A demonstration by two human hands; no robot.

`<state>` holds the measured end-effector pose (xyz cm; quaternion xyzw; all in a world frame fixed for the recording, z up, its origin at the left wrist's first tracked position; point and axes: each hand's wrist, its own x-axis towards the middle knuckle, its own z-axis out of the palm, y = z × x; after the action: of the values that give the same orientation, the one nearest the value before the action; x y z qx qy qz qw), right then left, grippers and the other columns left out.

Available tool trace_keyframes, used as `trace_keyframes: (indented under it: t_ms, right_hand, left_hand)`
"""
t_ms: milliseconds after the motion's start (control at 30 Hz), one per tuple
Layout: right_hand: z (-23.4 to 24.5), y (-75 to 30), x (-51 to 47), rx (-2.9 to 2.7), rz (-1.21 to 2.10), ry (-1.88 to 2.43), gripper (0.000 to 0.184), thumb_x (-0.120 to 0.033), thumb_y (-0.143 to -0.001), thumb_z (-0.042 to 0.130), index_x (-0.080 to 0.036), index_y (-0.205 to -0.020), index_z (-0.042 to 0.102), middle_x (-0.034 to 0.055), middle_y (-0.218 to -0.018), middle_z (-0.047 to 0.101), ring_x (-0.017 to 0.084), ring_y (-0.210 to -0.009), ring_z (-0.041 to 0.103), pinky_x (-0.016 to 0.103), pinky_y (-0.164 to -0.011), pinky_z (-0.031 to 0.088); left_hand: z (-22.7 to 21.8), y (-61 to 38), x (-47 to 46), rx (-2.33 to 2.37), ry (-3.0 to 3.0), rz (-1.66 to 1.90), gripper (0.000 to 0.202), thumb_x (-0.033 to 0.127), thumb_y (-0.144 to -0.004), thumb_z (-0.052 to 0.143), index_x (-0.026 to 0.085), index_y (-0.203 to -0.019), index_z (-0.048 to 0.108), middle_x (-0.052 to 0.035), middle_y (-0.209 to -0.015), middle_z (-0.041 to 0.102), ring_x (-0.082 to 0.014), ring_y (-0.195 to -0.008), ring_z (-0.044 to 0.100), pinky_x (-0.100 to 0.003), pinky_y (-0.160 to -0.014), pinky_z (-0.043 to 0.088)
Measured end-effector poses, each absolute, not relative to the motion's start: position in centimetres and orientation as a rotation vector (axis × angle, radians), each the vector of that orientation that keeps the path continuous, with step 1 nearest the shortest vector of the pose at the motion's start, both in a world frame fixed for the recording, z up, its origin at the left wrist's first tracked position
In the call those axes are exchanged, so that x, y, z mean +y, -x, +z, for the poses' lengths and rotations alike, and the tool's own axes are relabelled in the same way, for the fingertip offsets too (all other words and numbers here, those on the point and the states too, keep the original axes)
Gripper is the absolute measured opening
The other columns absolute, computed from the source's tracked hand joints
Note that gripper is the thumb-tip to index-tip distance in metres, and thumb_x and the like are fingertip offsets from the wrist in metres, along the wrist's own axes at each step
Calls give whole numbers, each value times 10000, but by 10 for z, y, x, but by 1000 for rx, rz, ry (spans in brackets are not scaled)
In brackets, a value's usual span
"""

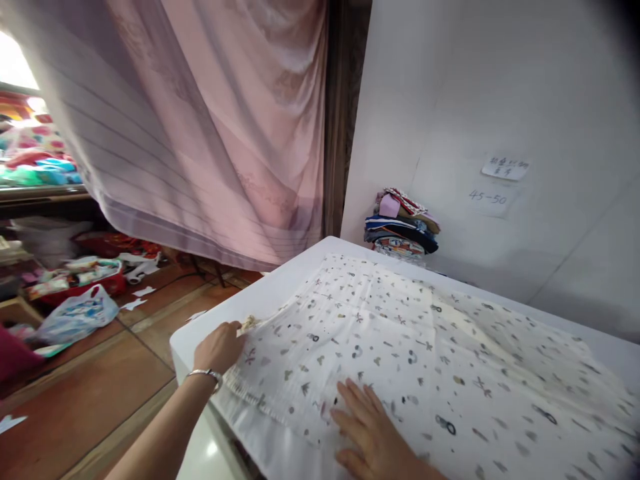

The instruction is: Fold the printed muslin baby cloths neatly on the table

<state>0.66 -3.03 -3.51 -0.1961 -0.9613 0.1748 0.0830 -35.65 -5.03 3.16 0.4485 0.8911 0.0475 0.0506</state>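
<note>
A cream-white printed cloth [370,320] with small dark motifs is spread over a white table [290,280]. At the cloth's left corner, my left hand [221,347] is closed, with its fingers bunched on the edge of the fabric; a bracelet circles that wrist. A frayed, crumpled bit of the corner shows just beyond the fingers. My right hand [367,430] lies palm down on the cloth near the front edge, its fingers spread. Soft folds run across the cloth's right side.
Folded fabrics [403,223] are stacked behind the table by the white wall, which bears paper notes [506,167]. A pink curtain [240,133] hangs at the back. On the tiled floor at left sit a plastic bag [80,317], a red basket [107,287] and paper scraps.
</note>
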Motion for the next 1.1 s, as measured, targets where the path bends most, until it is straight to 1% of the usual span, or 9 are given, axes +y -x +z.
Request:
trace_keyframes:
  t_ms: [167, 367, 467, 633, 733, 800, 900, 1033, 1100]
  right_hand:
    - [-23, -58, 8, -2740, 433, 945, 499, -493, -901, 349, -292, -1358, 364, 31, -1466, 179, 275, -1343, 150, 527, -1074, 206]
    - [-8, -81, 51, -2616, 411, 1230, 492, -533, -892, 329, -344, -1345, 372, -23, -1461, 189, 282, -1340, 155, 518, -1063, 258]
    - [-4, -71, 66, -2605, 409, 1218, 479, -531, -893, 331, -346, -1329, 402, -23, -1456, 209, 283, -1337, 172, 513, -1060, 267]
    - [-4, -40, 96, -2667, 432, 1115, 505, -520, -912, 272, -283, -1339, 401, 8, -1473, 171, 253, -1355, 111, 496, -1088, 191]
    - [-5, -15, 117, -2711, 447, 1078, 526, -527, -914, 249, -262, -1344, 394, 33, -1476, 176, 249, -1359, 96, 498, -1091, 155]
    - [-8, 5, 129, -2730, 447, 1066, 535, -527, -917, 229, -257, -1355, 375, 44, -1482, 159, 246, -1362, 80, 497, -1091, 137]
    - [-18, 32, 141, -2735, 440, 1091, 561, -558, -899, 259, -257, -1361, 362, 69, -1484, 157, 275, -1359, 84, 526, -1077, 123]
    - [-39, 50, 147, -2756, 442, 1100, 588, -595, -877, 274, -278, -1366, 351, 74, -1481, 175, 316, -1355, 70, 557, -1063, 83]
    - [-44, 52, 147, -2753, 423, 1090, 576, -586, -885, 259, -286, -1370, 341, 68, -1484, 165, 310, -1357, 50, 552, -1065, 61]
  left_hand:
    - [49, 340, -8, 2699, -1544, 287, 345, 364, -819, 398, 192, -1045, 595, -91, -1089, 605, -226, -955, 583, -317, -760, 443]
    - [42, 323, 74, 2664, -1615, 319, 397, 426, -841, 390, 170, -1082, 575, -126, -1140, 567, -251, -1024, 549, -347, -811, 429]
    - [27, 323, 107, 2711, -1504, 317, 427, 449, -841, 381, 153, -1085, 569, -152, -1171, 548, -282, -1077, 513, -397, -832, 419]
    - [4, 334, 149, 2799, -1294, 293, 476, 476, -838, 365, 126, -1079, 579, -201, -1158, 552, -328, -1112, 481, -442, -831, 409]
    - [-2, 340, 172, 2840, -1269, 288, 487, 473, -827, 394, 113, -1107, 565, -201, -1192, 529, -331, -1161, 430, -432, -882, 380]
    - [-4, 341, 187, 2845, -1262, 287, 525, 480, -822, 398, 84, -1130, 549, -213, -1211, 508, -330, -1148, 438, -425, -889, 380]
    - [-5, 338, 210, 2795, -1273, 277, 560, 514, -818, 378, 76, -1115, 564, -220, -1210, 504, -319, -1078, 502, -406, -850, 410]
    - [-8, 324, 234, 2673, -1334, 272, 533, 532, -811, 385, 115, -1074, 590, -185, -1103, 587, -279, -950, 584, -350, -751, 451]
    - [-10, 315, 240, 2648, -1371, 290, 516, 520, -808, 407, 118, -1080, 582, -179, -1093, 595, -277, -976, 573, -343, -760, 449]
